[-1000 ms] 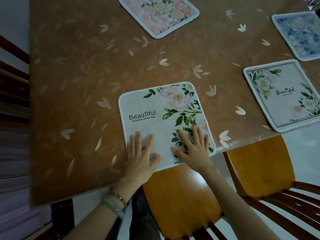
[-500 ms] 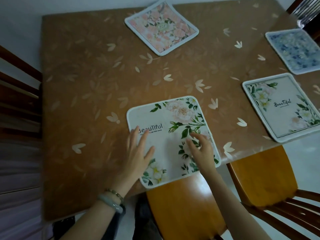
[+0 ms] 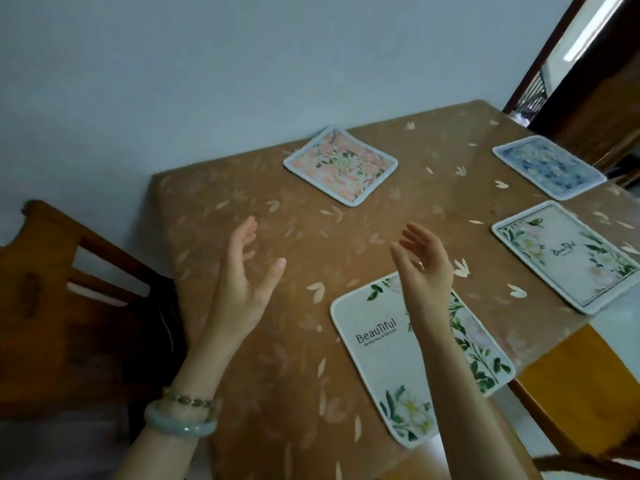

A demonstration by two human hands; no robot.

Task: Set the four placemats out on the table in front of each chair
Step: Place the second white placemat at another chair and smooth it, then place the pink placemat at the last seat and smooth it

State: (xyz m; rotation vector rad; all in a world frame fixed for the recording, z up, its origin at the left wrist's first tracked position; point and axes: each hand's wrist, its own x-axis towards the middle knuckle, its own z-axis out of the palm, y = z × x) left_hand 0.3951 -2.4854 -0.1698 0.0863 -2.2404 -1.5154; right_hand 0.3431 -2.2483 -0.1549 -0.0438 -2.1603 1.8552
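Several floral placemats lie flat on the brown leaf-patterned table. The near white "Beautiful" placemat sits at the front edge, partly hidden by my right forearm. A second white "Beautiful" placemat lies at the right. A pink placemat lies at the far side by the wall, and a blue placemat at the far right. My left hand and my right hand are raised above the table, fingers apart, holding nothing.
A dark wooden chair stands at the table's left end. An orange chair seat shows under the front right edge. The table's far side meets a pale wall. A doorway opens at the top right.
Both hands have lifted off the near white placemat and now hover open above the table. The view has tilted up, showing the wall and doorway.
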